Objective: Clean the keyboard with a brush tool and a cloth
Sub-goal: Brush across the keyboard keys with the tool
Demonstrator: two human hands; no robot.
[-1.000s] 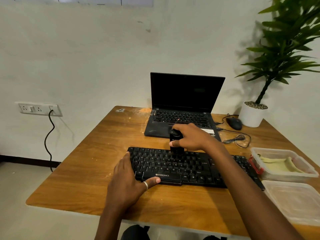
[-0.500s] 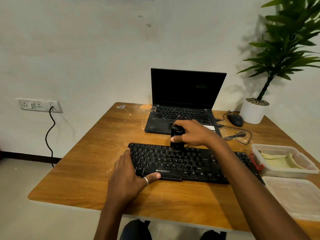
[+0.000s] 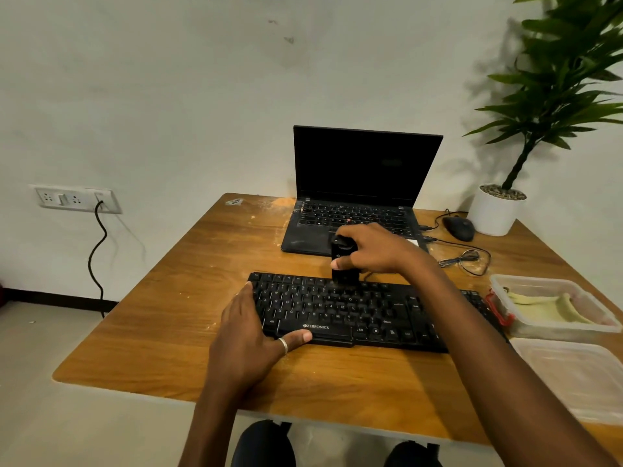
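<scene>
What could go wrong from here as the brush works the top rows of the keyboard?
1. The brush tool, gripped by the right hand, stands at the far edge of the keyboard. Debris may get flicked onto the open laptop just behind it.
2. Only the left hand braces the keyboard, at its left end, so the right end might pivot toward the container beside it.

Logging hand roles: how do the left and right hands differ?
The left hand lies flat at the keyboard's left end; the right hand grips the upright brush tool on its top rows. The left hand wears a ring; the right hand shows none. Both are at the keyboard.
</scene>
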